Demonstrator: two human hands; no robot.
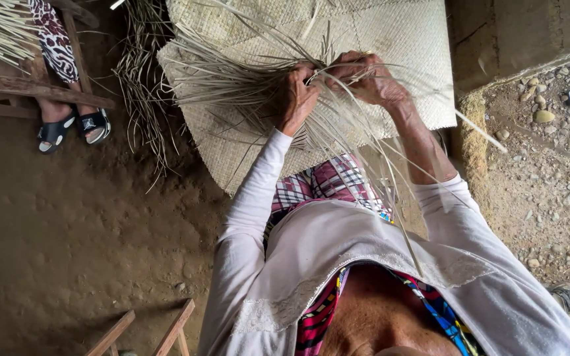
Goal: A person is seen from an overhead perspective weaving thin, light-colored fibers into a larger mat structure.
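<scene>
Head view, looking down. We see the left hand [296, 99] and the right hand [363, 78] meeting at centre frame, at about 12 o'clock from the body. Each grip is closed on the loose pale strips [245, 82] at the unfinished edge of the woven mat [390, 39]. The strips fan out toward 9 o'clock and trail back toward 6 o'clock across the checked cloth [324, 181] on the lap. The finished part of the mat lies beyond the hands, from 11 to 1 o'clock, and rests on the earth floor [67, 237].

At 10 o'clock we note another person's feet in black sandals [74, 128], beside a wooden bench frame [34, 89]; a bundle of dry strips [141, 86] lies between them and the mat. At 2 o'clock stands a concrete block [516, 33], with gravel [555, 151] at 3 o'clock. Wooden slats [146, 333] show at 7 o'clock. The crossing strips hide several fingertips.
</scene>
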